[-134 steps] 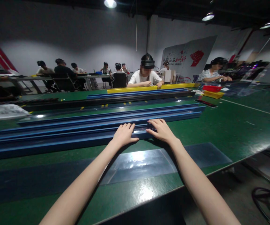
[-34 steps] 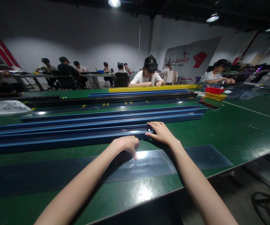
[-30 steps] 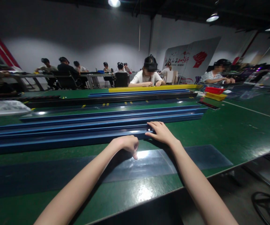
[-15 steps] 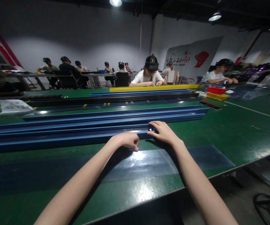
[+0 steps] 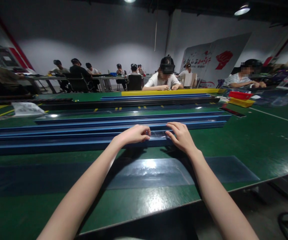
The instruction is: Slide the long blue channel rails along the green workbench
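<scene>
Workshop, people (image 5: 154, 80) at worktables (image 5: 233, 140)

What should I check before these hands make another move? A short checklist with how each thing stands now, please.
1. Left hand at the nearest blue rail, towards its right end: ok.
2. Left hand's grip, if it has one: cannot tell; its curled fingers hide it.
3. Right hand by the rail's right end, thumb and fingers apart: ok.
4. Rail lying along the green table, not tipped over: ok.
5. Clear sheet out from under the forearms: not ok; both forearms pass above it.
6. Co-worker's hands away from this rail: ok; they are at the yellow rail.
</scene>
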`<state>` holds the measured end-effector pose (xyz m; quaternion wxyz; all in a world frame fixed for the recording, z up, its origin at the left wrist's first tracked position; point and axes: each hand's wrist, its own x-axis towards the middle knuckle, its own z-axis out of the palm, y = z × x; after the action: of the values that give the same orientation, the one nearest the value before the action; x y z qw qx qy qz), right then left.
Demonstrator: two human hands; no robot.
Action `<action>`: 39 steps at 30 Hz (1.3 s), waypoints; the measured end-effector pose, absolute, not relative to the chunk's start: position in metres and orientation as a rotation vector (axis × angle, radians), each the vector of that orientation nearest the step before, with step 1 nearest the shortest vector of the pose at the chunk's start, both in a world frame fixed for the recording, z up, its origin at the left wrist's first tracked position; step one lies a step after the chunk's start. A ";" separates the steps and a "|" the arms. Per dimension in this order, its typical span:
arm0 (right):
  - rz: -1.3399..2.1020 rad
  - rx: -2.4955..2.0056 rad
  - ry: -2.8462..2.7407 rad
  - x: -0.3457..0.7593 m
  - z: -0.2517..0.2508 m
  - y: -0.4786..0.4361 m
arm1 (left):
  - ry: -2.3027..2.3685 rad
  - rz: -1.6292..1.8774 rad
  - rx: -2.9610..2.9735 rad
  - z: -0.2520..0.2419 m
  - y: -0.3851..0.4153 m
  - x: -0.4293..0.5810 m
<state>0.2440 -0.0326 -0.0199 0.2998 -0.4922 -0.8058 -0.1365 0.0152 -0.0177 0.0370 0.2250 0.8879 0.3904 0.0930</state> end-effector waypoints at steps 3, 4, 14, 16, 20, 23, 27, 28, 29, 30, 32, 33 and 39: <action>-0.365 -1.292 -2.142 0.240 -0.018 -0.035 | 1.131 0.340 2.504 0.038 -0.014 0.011; -0.362 -1.287 -2.147 0.239 -0.017 -0.036 | 1.144 0.357 2.511 0.038 -0.013 0.010; -0.281 -1.255 -2.323 0.232 -0.027 -0.033 | 1.251 0.390 2.624 0.019 -0.002 0.016; -0.287 -1.277 -2.371 0.230 -0.032 -0.029 | 1.315 0.386 2.656 0.015 -0.001 0.017; -0.363 -1.399 -2.417 0.226 -0.043 -0.022 | 1.422 0.385 2.730 0.010 0.001 0.015; -0.404 -1.469 -2.411 0.223 -0.046 -0.019 | 1.440 0.418 2.780 0.013 -0.001 0.013; -0.403 -1.498 -2.398 0.221 -0.045 -0.018 | 1.431 0.378 2.825 0.020 -0.005 0.015; -0.400 -1.505 -2.393 0.221 -0.044 -0.018 | 1.421 0.356 2.831 0.020 -0.006 0.017; -0.397 -1.517 -2.385 0.220 -0.044 -0.018 | 1.409 0.337 2.838 0.020 -0.007 0.018; -0.392 -1.532 -2.376 0.221 -0.044 -0.017 | 1.396 0.323 2.847 0.019 -0.008 0.019; -0.383 -1.570 -2.356 0.222 -0.044 -0.016 | 1.378 0.310 2.868 0.017 -0.008 0.021; -0.379 -1.589 -2.346 0.223 -0.044 -0.016 | 1.372 0.307 2.880 0.015 -0.007 0.021; -0.356 -1.653 -2.325 0.234 -0.042 -0.016 | 1.378 0.249 2.881 0.002 -0.003 0.023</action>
<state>0.2335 -0.0159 -0.0421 0.1331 -0.5699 -0.8015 -0.1226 0.0231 -0.0033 0.0015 -0.0309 0.8990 0.4299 0.0778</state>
